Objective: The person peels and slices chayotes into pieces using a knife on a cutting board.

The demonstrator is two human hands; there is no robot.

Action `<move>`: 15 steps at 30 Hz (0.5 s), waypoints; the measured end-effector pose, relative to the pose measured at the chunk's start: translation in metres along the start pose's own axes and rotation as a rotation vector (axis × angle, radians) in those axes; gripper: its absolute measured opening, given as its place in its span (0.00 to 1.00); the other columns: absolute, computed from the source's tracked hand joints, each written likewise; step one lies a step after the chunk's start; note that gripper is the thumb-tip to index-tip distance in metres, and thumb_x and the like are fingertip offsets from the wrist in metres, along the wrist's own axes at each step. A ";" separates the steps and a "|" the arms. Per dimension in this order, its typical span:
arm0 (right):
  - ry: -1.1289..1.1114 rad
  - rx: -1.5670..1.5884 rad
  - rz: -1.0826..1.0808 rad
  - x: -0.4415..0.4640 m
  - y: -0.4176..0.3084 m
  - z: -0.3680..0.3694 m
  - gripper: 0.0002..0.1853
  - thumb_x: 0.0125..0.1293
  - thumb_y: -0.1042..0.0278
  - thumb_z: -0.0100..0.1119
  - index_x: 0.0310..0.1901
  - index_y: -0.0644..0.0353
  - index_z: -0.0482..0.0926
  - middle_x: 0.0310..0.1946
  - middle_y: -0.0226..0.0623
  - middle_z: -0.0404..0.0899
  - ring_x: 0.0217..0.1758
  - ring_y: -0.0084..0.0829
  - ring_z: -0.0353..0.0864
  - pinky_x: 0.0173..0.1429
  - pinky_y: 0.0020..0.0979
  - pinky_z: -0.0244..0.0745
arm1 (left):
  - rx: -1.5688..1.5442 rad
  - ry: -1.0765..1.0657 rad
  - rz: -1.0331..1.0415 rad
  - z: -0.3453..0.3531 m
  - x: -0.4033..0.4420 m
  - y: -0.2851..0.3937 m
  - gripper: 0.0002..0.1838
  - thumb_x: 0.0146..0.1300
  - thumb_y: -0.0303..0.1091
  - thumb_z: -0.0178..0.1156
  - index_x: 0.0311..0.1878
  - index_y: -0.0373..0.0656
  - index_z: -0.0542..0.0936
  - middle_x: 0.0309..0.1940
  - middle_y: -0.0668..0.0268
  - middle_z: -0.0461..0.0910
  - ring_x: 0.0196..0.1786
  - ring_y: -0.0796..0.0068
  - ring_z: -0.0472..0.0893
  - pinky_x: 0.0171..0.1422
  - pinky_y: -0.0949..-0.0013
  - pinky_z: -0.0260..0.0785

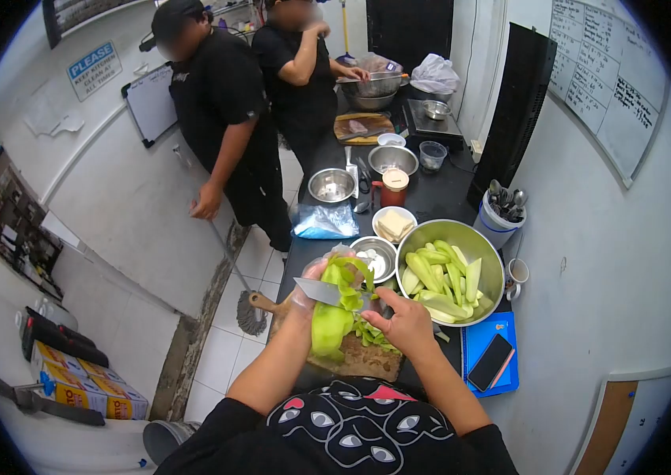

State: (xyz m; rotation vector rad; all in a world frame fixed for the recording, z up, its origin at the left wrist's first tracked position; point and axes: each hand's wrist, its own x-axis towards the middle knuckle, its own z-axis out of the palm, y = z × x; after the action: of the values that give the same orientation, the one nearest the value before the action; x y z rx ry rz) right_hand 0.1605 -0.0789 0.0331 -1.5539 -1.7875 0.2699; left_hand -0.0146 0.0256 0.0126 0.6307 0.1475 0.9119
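My left hand [309, 291], in a clear plastic glove, is closed around a bunch of bright green vegetable peels [330, 328] that hang down over the board. A knife [318, 290] lies across the peels, its blade pointing left. My right hand [405, 323] is at the other end of the knife, thumb and finger closed about its handle, which is mostly hidden. Below both hands, more green peels [375, 336] lie on a wooden cutting board [363, 360]. Close by on the right, a large metal bowl [495, 277] holds pale green vegetable wedges [446, 273].
Beyond my hands are a small metal bowl [389, 267], a plate of pale yellow blocks [393, 226], a blue-white bag [326, 222] and a red mug [393, 190]. A phone [490, 362] lies at right. Two people [220, 103] stand left; one grips a mop [251, 313].
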 end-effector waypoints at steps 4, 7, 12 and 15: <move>-0.042 -0.001 0.044 0.004 -0.005 -0.004 0.27 0.53 0.39 0.61 0.45 0.53 0.78 0.27 0.42 0.80 0.28 0.44 0.80 0.32 0.38 0.73 | -0.021 0.031 0.011 -0.002 0.000 0.000 0.22 0.62 0.41 0.53 0.54 0.35 0.72 0.49 0.55 0.76 0.50 0.63 0.78 0.55 0.62 0.72; -0.056 0.012 0.065 0.006 -0.005 -0.003 0.27 0.53 0.41 0.62 0.46 0.55 0.78 0.28 0.43 0.80 0.29 0.45 0.79 0.33 0.38 0.73 | -0.025 0.044 0.148 -0.001 0.000 -0.004 0.21 0.63 0.41 0.53 0.52 0.35 0.72 0.49 0.56 0.76 0.50 0.64 0.78 0.56 0.62 0.71; -0.111 0.079 0.206 0.008 -0.004 0.000 0.24 0.55 0.46 0.63 0.45 0.56 0.78 0.27 0.42 0.80 0.25 0.41 0.78 0.32 0.35 0.72 | 0.213 0.183 0.357 0.025 -0.006 -0.014 0.22 0.63 0.45 0.52 0.50 0.35 0.73 0.47 0.56 0.77 0.48 0.65 0.78 0.56 0.64 0.70; -0.142 0.192 0.239 0.006 -0.002 -0.006 0.23 0.56 0.46 0.63 0.45 0.56 0.79 0.23 0.43 0.77 0.23 0.40 0.77 0.31 0.35 0.72 | 0.271 0.157 0.296 0.021 -0.002 -0.010 0.24 0.64 0.47 0.50 0.50 0.34 0.73 0.46 0.56 0.77 0.48 0.65 0.78 0.57 0.64 0.69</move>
State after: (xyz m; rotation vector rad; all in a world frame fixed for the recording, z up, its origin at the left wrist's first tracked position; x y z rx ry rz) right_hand 0.1626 -0.0758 0.0407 -1.6423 -1.6254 0.6620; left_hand -0.0012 0.0103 0.0238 0.8467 0.3287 1.2403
